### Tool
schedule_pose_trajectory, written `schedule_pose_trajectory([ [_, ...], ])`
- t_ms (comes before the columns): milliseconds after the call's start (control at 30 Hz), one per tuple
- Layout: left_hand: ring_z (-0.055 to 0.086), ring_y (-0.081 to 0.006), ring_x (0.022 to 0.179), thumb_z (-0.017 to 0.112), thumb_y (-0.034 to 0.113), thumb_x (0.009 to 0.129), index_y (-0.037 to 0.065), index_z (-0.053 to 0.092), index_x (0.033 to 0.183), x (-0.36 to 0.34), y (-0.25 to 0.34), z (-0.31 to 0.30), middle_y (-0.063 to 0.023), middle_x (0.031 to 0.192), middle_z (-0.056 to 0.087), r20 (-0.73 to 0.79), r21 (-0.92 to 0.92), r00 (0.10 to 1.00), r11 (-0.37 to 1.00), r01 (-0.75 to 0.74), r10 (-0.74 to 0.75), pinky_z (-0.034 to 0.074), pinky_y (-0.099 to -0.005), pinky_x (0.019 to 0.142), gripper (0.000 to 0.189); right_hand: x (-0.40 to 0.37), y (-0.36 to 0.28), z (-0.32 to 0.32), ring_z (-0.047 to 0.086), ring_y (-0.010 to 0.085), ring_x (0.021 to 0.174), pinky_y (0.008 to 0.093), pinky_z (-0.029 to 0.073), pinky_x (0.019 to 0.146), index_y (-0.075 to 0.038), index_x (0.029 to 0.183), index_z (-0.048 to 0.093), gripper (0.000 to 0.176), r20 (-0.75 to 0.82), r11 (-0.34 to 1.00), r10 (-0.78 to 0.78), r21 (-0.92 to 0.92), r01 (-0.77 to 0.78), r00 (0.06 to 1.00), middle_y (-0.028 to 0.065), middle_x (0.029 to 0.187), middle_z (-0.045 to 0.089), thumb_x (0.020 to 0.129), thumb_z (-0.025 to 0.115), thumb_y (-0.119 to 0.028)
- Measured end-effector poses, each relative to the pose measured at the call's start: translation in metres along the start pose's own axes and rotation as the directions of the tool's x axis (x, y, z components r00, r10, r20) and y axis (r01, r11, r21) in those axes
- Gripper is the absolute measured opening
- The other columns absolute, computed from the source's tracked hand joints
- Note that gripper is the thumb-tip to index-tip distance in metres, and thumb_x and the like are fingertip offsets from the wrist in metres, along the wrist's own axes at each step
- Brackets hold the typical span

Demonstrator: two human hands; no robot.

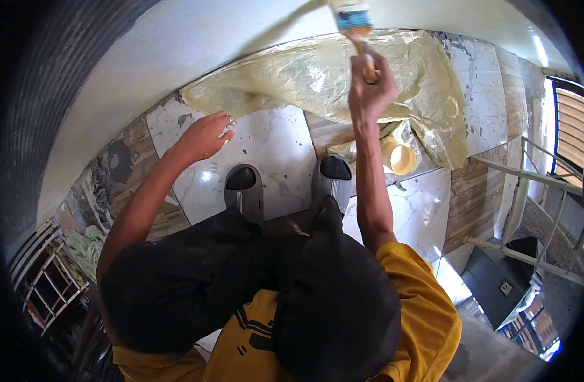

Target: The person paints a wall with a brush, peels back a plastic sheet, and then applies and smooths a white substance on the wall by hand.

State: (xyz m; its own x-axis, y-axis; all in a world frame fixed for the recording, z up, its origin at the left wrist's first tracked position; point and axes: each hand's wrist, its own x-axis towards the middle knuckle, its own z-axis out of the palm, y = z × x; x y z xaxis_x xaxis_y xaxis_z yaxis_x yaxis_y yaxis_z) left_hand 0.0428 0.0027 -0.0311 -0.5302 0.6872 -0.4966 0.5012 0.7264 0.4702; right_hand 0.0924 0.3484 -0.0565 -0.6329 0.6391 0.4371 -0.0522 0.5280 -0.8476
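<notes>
My right hand is closed round the handle of a paintbrush, whose blue-banded head points up against the pale wall. Slight motion blur softens the bristles. Below that forearm, a small tub with a cream-coloured inside stands on the floor. My left hand hovers over the white tiles, holding nothing, its fingers loosely bent with the thumb apart. White smears mark its fingertips. A yellowish plastic sheet lies crumpled along the foot of the wall, between both hands and the wall.
My shoes rest on spotted white and wood-look tiles. To the right are a metal frame and a dark box, with a louvred window behind. A metal rack stands at the lower left.
</notes>
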Motion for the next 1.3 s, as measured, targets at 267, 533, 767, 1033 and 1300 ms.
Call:
schedule_pose_trajectory([
  [267,0.062,-0.0361,0.102,0.064,0.019,0.092,-0.002,0.062,0.112,-0.015,-0.018,-0.045,-0.0177,0.109,0.061,0.039,0.257,0.987,0.954,-0.158,0.153,0.050,-0.0467,0.089,0.029,-0.035,0.029,-0.046,0.060,0.0103,0.062,0.0300,0.047,0.054,-0.003,0.111,0.073,0.027,0.062,0.965,0.157,-0.224,-0.140,0.986,0.0087,0.078,0.071,0.087,0.076,-0.013],
  [533,0.062,-0.0366,0.098,0.063,0.013,0.089,-0.001,0.062,0.097,-0.009,0.000,-0.112,-0.0173,0.103,0.062,0.093,0.535,0.989,0.832,-0.150,0.118,0.050,-0.0477,0.087,0.017,-0.040,0.073,0.001,0.073,0.0323,0.076,0.0429,0.055,0.072,-0.003,0.108,0.074,0.028,0.199,0.914,0.215,-0.386,-0.125,0.956,0.0239,0.082,0.073,0.084,0.073,-0.018],
  [767,0.061,-0.0365,0.104,0.063,0.015,0.092,-0.004,0.062,0.112,-0.003,0.017,-0.107,-0.0176,0.109,0.061,0.167,0.493,0.985,0.863,-0.111,0.031,0.049,-0.0477,0.091,0.027,-0.003,0.034,0.004,0.065,0.0160,0.064,0.0333,0.051,0.056,-0.003,0.113,0.074,0.027,0.046,1.000,-0.016,-0.006,0.017,0.999,0.0106,0.085,0.075,0.087,0.076,-0.012],
  [1033,0.062,-0.0373,0.100,0.061,0.018,0.093,-0.002,0.064,0.097,-0.007,-0.009,-0.104,-0.0182,0.104,0.063,0.035,0.468,0.994,0.877,-0.105,0.100,0.050,-0.0481,0.089,0.021,-0.023,0.011,-0.050,0.049,0.0026,0.054,0.0221,0.029,0.043,-0.004,0.108,0.073,0.021,0.046,0.985,0.128,-0.123,-0.121,0.991,0.0012,0.076,0.066,0.089,0.077,-0.011],
  [1300,0.061,-0.0380,0.103,0.063,0.018,0.092,-0.002,0.062,0.103,-0.009,-0.028,-0.098,-0.0183,0.107,0.061,0.123,0.470,0.992,0.881,-0.045,-0.014,0.049,-0.0488,0.090,0.023,-0.035,0.045,0.013,0.072,0.0317,0.075,0.0402,0.054,0.068,-0.003,0.110,0.073,0.026,0.240,0.945,0.178,-0.313,-0.098,0.954,0.0222,0.089,0.072,0.084,0.073,-0.008],
])
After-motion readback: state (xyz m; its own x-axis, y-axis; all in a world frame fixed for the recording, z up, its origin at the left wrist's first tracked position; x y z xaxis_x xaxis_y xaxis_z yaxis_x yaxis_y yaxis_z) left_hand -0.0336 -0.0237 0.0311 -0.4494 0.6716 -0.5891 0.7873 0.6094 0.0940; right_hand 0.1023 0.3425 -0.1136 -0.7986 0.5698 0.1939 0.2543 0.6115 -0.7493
